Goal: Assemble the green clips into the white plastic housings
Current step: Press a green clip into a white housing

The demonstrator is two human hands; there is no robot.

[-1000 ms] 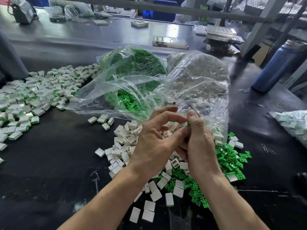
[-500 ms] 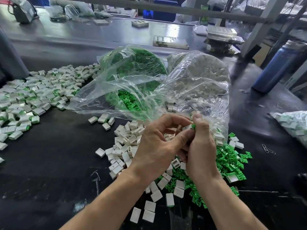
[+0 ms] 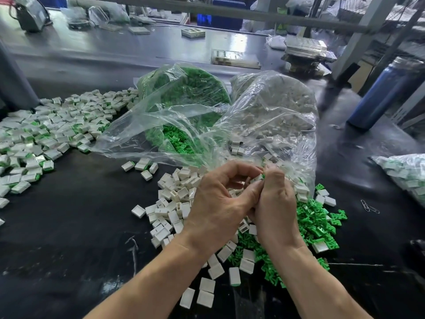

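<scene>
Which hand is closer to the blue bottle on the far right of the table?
The right hand is nearer. The blue bottle stands up and to its right, across bare table; the left hand sits further away, pressed against the right hand's other side.

Both hands meet above loose housings (image 3: pixel 174 199) and clips (image 3: pixel 315 224) on the counter (image 3: pixel 69 238). The left hand (image 3: pixel 220 203) and right hand (image 3: pixel 276 201) pinch one housing (image 3: pixel 258 178) between them.

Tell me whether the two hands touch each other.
Touching. The head view shows the left hand pressed against the right hand, thumb side to fingers, with no gap between them.
</scene>
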